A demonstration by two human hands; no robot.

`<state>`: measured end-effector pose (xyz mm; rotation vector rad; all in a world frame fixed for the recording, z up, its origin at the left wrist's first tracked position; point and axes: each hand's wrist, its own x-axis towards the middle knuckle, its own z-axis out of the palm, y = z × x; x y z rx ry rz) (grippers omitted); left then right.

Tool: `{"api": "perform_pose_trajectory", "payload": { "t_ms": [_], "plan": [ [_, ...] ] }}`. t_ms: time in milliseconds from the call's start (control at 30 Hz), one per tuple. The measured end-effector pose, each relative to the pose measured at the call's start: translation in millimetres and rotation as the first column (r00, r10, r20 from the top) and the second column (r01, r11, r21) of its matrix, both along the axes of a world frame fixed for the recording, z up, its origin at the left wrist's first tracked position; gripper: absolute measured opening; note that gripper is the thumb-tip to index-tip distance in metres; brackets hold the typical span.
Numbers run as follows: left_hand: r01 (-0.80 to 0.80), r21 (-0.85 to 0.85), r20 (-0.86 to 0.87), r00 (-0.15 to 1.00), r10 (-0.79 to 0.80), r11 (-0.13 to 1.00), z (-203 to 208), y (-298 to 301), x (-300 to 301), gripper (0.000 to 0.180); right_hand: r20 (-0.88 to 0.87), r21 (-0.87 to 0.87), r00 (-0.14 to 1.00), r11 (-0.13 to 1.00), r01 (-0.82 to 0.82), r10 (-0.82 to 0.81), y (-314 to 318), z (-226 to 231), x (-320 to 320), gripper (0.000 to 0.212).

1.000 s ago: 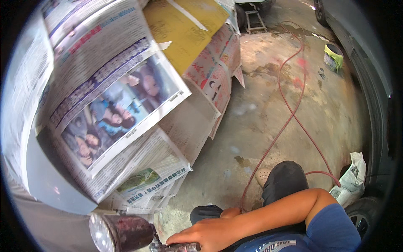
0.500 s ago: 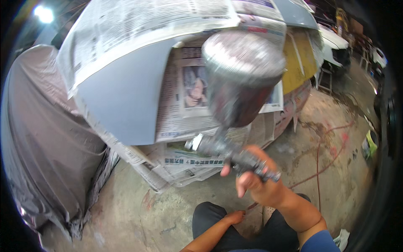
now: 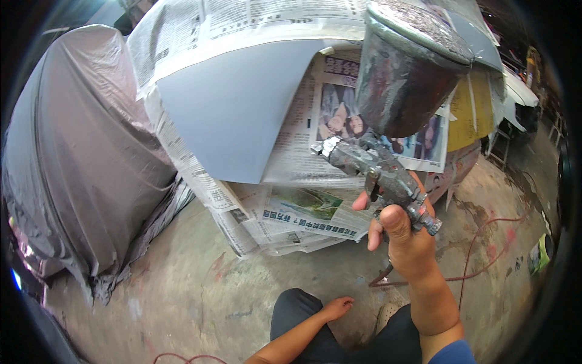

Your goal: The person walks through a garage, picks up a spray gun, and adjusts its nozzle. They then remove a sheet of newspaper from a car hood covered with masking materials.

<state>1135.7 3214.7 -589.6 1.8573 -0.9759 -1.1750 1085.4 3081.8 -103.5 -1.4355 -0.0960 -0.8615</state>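
Note:
My right hand (image 3: pixel 407 233) is wrapped around a paint spray gun (image 3: pixel 379 167), its fingers at the trigger. A dented, paint-stained metal cup (image 3: pixel 409 76) sits on top of the gun. The nozzle points left, apart from a smooth grey body panel (image 3: pixel 236 109). Newspaper masking (image 3: pixel 297 155) surrounds that panel, with printed photos and pictures on it. Low down by my knee, my left hand (image 3: pixel 335 309) holds nothing visible, its fingers loosely stretched to the right.
A grey cloth-draped object (image 3: pixel 91 151) stands at the left. A red hose (image 3: pixel 470 255) runs across the stained concrete floor (image 3: pixel 200 303). Yellow masking paper (image 3: pixel 473 106) covers part of the vehicle at right. Farther right are a white car part (image 3: pixel 518 88) and a yellow-green can (image 3: pixel 539 255).
The spray gun has moved right and up in my right hand, now sharper. My view has shifted so the panel and draped object sit farther right. My left hand stays low by the knee.

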Motion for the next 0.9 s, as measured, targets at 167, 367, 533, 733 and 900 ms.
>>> {"api": "perform_pose_trajectory", "payload": {
  "t_ms": [167, 367, 533, 733, 900],
  "plan": [
    [-0.080, -0.001, 0.007, 0.997, 0.080, 0.997, -8.7, 18.5, 6.7, 0.038, 0.003, 0.049, 0.999, 0.998, -0.043, 0.043, -2.8, -3.2, 13.8, 0.056],
    [-0.074, -0.018, 0.093, 0.993, 0.075, 0.997, -12.8, 25.1, 10.1, 0.037, 0.000, 0.087, 0.997, 0.993, -0.079, 0.079, -7.8, -8.7, 21.7, 0.055],
    [0.028, 0.012, 0.239, 0.971, -0.030, 1.000, 9.0, 24.3, 5.9, 0.037, -0.012, 0.079, 0.996, 0.993, -0.084, 0.085, -18.5, -9.1, 24.8, 0.052],
    [0.061, 0.071, 0.268, 0.960, -0.078, 0.996, 30.0, 26.8, 4.4, 0.039, -0.043, 0.136, 0.985, 0.978, -0.159, 0.166, -27.7, -12.0, 25.9, 0.048],
    [0.018, 0.108, 0.244, 0.969, -0.044, 0.994, 31.2, 26.6, 5.0, 0.040, 0.003, 0.054, 0.996, 0.995, -0.084, 0.084, -33.1, -18.1, 33.9, 0.049]
  ]
}}
